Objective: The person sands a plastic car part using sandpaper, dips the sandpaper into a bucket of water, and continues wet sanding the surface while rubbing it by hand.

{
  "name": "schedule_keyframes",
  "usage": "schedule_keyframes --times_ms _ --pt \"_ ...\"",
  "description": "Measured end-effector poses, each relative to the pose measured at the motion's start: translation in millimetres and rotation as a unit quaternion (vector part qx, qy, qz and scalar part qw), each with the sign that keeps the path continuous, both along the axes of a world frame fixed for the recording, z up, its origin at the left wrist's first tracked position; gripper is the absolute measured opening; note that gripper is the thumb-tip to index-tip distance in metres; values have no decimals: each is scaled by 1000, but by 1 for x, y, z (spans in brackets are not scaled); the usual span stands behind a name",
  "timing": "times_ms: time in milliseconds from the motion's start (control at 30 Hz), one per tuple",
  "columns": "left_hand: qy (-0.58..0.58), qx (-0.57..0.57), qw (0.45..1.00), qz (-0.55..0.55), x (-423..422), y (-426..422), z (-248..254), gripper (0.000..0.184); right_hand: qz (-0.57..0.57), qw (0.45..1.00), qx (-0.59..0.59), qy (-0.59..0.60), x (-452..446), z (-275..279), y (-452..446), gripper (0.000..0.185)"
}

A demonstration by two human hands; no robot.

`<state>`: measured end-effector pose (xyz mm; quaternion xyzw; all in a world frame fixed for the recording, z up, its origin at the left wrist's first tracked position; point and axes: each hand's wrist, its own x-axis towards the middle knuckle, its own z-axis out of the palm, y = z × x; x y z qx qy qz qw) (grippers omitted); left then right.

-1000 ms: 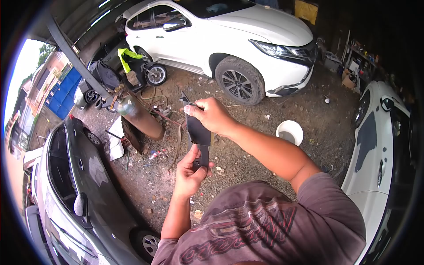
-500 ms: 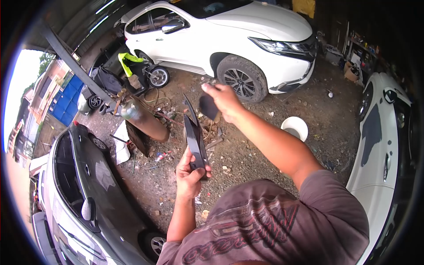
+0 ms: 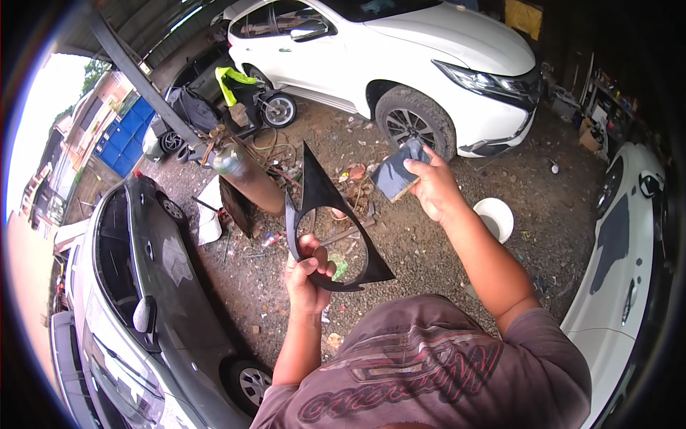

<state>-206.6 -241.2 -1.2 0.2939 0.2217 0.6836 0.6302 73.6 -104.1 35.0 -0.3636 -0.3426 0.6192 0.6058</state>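
My left hand [image 3: 309, 275] is closed on the lower left side of a black frame-like part [image 3: 323, 191], which has a large round opening and pointed ends. The part faces me, with its tallest point up. To its right, my right hand [image 3: 432, 184] pinches a dark grey sheet [image 3: 397, 171] with a tan lower edge, thumb on top. The sheet and the black part are apart, with gravel showing between them.
A white car [image 3: 421, 43] stands ahead, a dark grey car [image 3: 153, 264] at left and a white car with grey patches [image 3: 600, 286] at right. A gas cylinder [image 3: 250, 182], a white bucket [image 3: 494, 218] and a motorcycle [image 3: 277, 111] are on the gravel.
The sheet has come away from the black part and moved right with my right hand. My left hand has turned the part so its round opening faces me.
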Motion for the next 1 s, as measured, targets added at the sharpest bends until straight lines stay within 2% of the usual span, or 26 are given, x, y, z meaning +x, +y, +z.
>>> schedule_keyframes --times_ms 33,133,233,267,300,333,367,400,433,567,633,700,733,767,833,900,933,967,1000 --pt "0 0 1000 0 0 2 -4 42 0 1000 0 0 -2 4 -1 35" --pt "-31 61 995 -79 3 8 -16 46 78 990 104 59 -22 7 -8 25" --pt "-14 42 993 -111 19 11 -6 49 124 983 135 -3 -57 5 -23 29" --pt "27 -4 996 -88 20 11 -5 59 103 982 157 -22 -67 3 -29 29" --pt "25 -3 996 -86 22 11 -2 59 84 979 179 -41 -72 3 -32 30" --pt "94 -7 995 -45 24 10 3 63 83 973 178 -119 -69 3 -30 29" --pt "161 -11 987 -4 26 9 5 67 87 973 179 -121 -68 4 -30 29" --pt "155 -11 988 -4 21 11 8 71 39 953 211 -214 -68 10 -32 28" --pt "181 -3 983 -1 17 8 11 66 -9 922 240 -303 -69 13 -35 26" --pt "154 37 987 -35 5 13 38 62 -64 916 234 -319 -77 3 -17 23" --pt "196 -25 978 -59 1 13 43 64 -75 891 250 -372 -74 5 -17 24" --pt "182 -32 982 -39 4 8 43 60 -98 899 235 -357 -66 14 -12 27" --pt "162 -42 986 -25 4 6 40 57 -88 924 191 -321 -59 20 -6 28" --pt "141 -50 989 -11 3 6 37 54 -137 914 222 -311 -52 10 8 27" --pt "117 -60 991 3 3 7 29 54 -149 928 245 -237 -48 36 -10 28" --pt "104 -74 992 16 7 9 21 60 -158 885 345 -271 -54 42 -25 27" --pt "118 -82 990 11 11 10 21 68 -205 802 473 -303 -60 37 -22 28" --pt "117 -83 990 8 16 9 23 68 -181 749 541 -337 -67 36 -27 33" --pt "113 -84 990 8 21 9 24 47 -156 689 603 -369 -73 34 -36 40"
